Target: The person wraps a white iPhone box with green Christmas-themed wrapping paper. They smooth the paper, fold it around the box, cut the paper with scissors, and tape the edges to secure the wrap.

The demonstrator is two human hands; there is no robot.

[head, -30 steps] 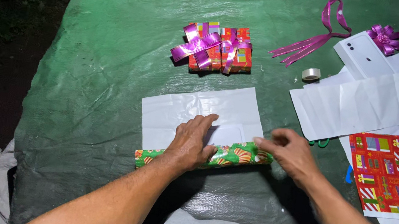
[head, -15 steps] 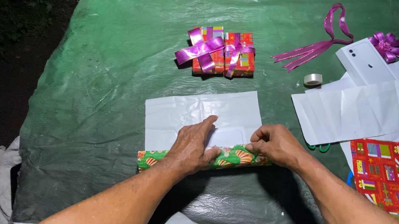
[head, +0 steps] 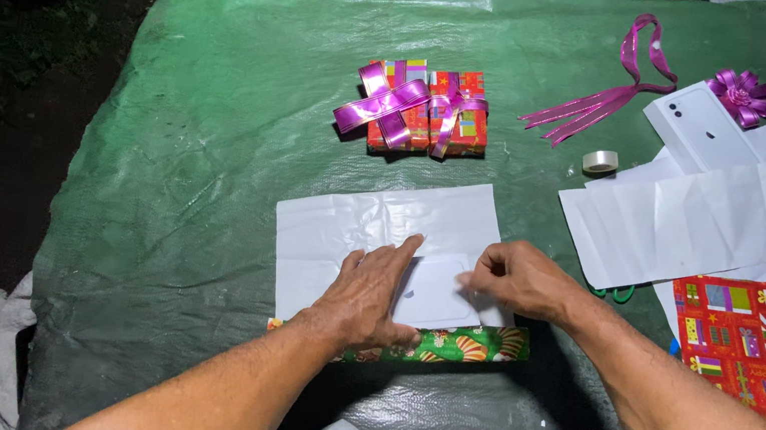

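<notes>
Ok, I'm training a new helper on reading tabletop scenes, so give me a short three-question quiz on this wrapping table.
1. True or false: the left hand lies flat on the white box.
2. What lies under the white box? A) red gift paper B) a white sheet with a green patterned edge C) bare green cover
3. What is tied around the two wrapped gifts at the middle of the green table cover?

Key
1. True; the right hand pinches the box's far right edge.
2. B, the white sheet.
3. Purple ribbon with bows.
</notes>
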